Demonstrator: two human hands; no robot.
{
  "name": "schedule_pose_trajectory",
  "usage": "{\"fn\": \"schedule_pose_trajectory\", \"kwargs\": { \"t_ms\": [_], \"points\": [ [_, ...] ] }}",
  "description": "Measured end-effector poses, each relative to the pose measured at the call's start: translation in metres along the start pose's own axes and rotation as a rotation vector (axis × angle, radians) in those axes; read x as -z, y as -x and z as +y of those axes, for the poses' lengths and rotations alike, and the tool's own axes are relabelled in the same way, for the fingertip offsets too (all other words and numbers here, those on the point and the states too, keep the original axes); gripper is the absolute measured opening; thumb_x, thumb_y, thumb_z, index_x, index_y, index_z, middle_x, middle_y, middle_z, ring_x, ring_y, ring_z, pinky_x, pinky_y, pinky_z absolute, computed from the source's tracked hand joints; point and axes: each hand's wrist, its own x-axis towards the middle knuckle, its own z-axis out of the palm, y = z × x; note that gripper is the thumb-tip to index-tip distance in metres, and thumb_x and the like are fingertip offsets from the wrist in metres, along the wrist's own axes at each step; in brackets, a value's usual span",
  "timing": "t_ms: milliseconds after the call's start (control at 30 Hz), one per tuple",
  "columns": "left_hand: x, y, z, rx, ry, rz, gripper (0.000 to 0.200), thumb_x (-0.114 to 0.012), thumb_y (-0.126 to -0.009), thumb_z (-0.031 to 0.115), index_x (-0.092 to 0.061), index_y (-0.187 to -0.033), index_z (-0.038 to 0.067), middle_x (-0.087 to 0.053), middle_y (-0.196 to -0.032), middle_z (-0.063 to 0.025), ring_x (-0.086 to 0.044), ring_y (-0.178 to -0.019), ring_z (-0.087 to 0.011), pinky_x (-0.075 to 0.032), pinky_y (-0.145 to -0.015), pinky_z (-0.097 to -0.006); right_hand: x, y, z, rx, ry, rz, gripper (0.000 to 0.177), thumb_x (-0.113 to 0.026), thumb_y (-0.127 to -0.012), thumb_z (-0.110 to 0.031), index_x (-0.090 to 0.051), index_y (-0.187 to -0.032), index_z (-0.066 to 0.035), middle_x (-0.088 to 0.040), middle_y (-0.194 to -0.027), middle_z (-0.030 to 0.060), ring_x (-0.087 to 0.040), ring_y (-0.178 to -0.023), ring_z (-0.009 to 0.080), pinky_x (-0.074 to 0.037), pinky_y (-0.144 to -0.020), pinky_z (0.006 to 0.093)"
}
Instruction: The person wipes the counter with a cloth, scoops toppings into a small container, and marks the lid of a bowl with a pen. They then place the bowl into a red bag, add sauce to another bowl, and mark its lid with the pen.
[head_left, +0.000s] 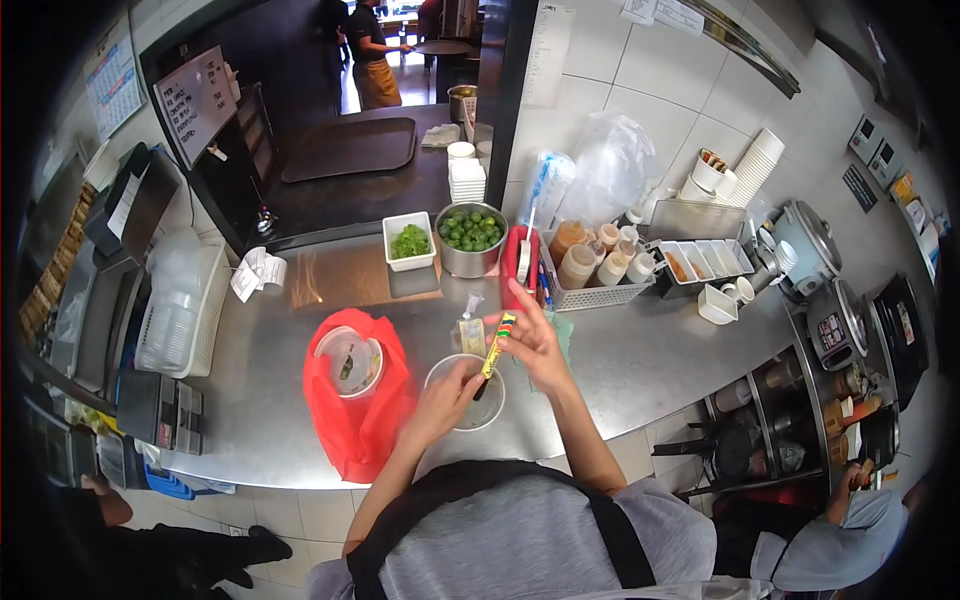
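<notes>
A yellow marker pen (pixel 493 350) with green and red bands and a dark lower end is held between both hands. My left hand (pixel 442 402) pinches its lower end. My right hand (pixel 535 345) grips the upper part between thumb and fingers, index finger raised. Beneath them, a round clear plastic container (pixel 487 412) stands on the counter, partly covered by my left hand. Just behind it lies a small clear packet (pixel 471 333) with a yellowish label. To the left, a red plastic bag (pixel 335 430) surrounds a round lidded tub (pixel 350 362).
Along the back of the steel counter (pixel 260 400) stand a white tub of chopped greens (pixel 409 240), a pot of green limes (pixel 470 235) and a basket of sauce bottles (pixel 600 295). Co-workers (pixel 850 545) stand at lower right, lower left and beyond the pass window.
</notes>
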Motion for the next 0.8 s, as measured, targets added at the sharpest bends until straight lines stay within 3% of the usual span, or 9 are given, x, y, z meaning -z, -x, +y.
{"fn": "schedule_pose_trajectory", "kwargs": {
  "t_ms": [67, 200, 233, 333, 533, 633, 700, 767, 800],
  "points": [
    [-0.004, 0.003, 0.007, 0.117, 0.308, -0.172, 0.034, -0.038, -0.096, 0.03, -0.053, -0.103, 0.0, -0.051, -0.068, -0.0069, -0.051, -0.061, -0.0225, -0.042, -0.06, -0.0313, -0.005, 0.013, 0.006, -0.011, -0.316, 0.026, 0.071, -0.054, -0.082, 0.006, -0.02, -0.141, -0.011, -0.053, -0.095, 0.0086, -0.055, -0.089, 0.0168, -0.049, -0.082, 0.031],
    [-0.02, 0.019, 0.011, 0.162, 0.781, -0.3, 0.038, -0.035, -0.098, 0.034, -0.048, -0.079, 0.004, -0.038, -0.058, 0.0008, -0.037, -0.052, -0.0114, -0.034, -0.051, -0.0264, -0.014, 0.034, 0.021, -0.12, -0.825, -0.158, 0.016, -0.048, -0.093, -0.024, -0.048, -0.098, -0.009, -0.044, -0.069, 0.003, -0.046, -0.066, 0.0137, -0.043, -0.065, 0.0291],
    [-0.021, 0.021, 0.012, 0.167, 0.889, -0.352, 0.04, -0.034, -0.098, 0.035, -0.045, -0.074, 0.005, -0.034, -0.057, 0.0022, -0.034, -0.051, -0.0093, -0.032, -0.049, -0.0257, -0.025, 0.036, 0.009, -0.195, -0.664, -0.009, 0.037, -0.038, -0.095, -0.039, -0.039, -0.069, -0.014, -0.034, -0.056, -0.0008, -0.033, -0.05, 0.0097, -0.035, -0.06, 0.0265],
    [-0.014, 0.025, 0.02, 0.256, 1.068, -0.785, 0.041, -0.034, -0.098, 0.037, -0.037, -0.068, 0.009, -0.03, -0.057, 0.0035, -0.029, -0.049, -0.0082, -0.029, -0.047, -0.0249, -0.018, 0.036, 0.011, -0.376, -0.759, 0.019, 0.047, -0.037, -0.095, -0.043, -0.033, -0.057, -0.016, -0.029, -0.048, -0.0041, -0.023, -0.039, 0.0076, -0.03, -0.05, 0.0228],
    [-0.024, 0.029, 0.023, 0.171, 0.228, -0.278, 0.038, -0.045, -0.092, 0.04, -0.052, -0.08, 0.004, -0.056, -0.062, -0.0163, -0.057, -0.057, -0.0278, -0.04, -0.051, -0.0374, -0.018, 0.027, 0.005, -0.363, -0.619, 0.227, 0.048, -0.039, -0.095, -0.04, -0.032, -0.054, -0.016, -0.025, -0.046, -0.0055, -0.021, -0.037, 0.0064, -0.025, -0.041, 0.0229],
    [-0.01, 0.046, 0.029, 0.22, -0.207, -0.271, 0.037, -0.049, -0.089, 0.04, -0.055, -0.091, 0.003, -0.059, -0.073, -0.0262, -0.06, -0.073, -0.0377, -0.044, -0.06, -0.0447, 0.036, 0.013, -0.035, 0.138, -0.723, 0.493, 0.041, -0.048, -0.093, -0.029, -0.035, -0.058, -0.015, -0.029, -0.051, -0.0056, -0.026, -0.042, 0.0052, -0.024, -0.041, 0.0224],
    [-0.013, 0.067, -0.007, 0.314, -0.114, -0.193, 0.039, -0.048, -0.089, 0.04, -0.054, -0.093, 0.002, -0.058, -0.071, -0.0249, -0.059, -0.074, -0.0381, -0.045, -0.062, -0.0453, 0.086, 0.015, -0.064, 0.49, -0.743, 0.307, 0.041, -0.044, -0.094, -0.037, -0.04, -0.062, -0.011, -0.031, -0.055, -0.0032, -0.028, -0.046, 0.0076, -0.027, -0.043, 0.0237],
    [-0.03, 0.083, -0.072, 0.207, -0.118, 0.063, 0.035, -0.05, -0.089, 0.036, -0.049, -0.097, 0.001, -0.057, -0.075, -0.0244, -0.059, -0.074, -0.0357, -0.046, -0.061, -0.045, 0.055, 0.007, -0.099, 0.553, -0.566, 0.834, 0.046, -0.042, -0.091, -0.05, -0.054, -0.076, -0.008, -0.048, -0.069, 0.0032, -0.043, -0.057, 0.0106, -0.033, -0.047, 0.0206],
    [-0.024, 0.084, -0.072, 0.343, 0.024, 0.05, 0.033, -0.052, -0.089, 0.032, -0.045, -0.098, 0.001, -0.056, -0.078, -0.0211, -0.059, -0.073, -0.0315, -0.047, -0.06, -0.0424, 0.068, 0.01, -0.093, 0.517, -0.536, 0.63, 0.048, -0.041, -0.09, -0.052, -0.055, -0.083, -0.007, -0.051, -0.078, 0.0062, -0.047, -0.064, 0.0128, -0.037, -0.051, 0.0214]
  ]
}}
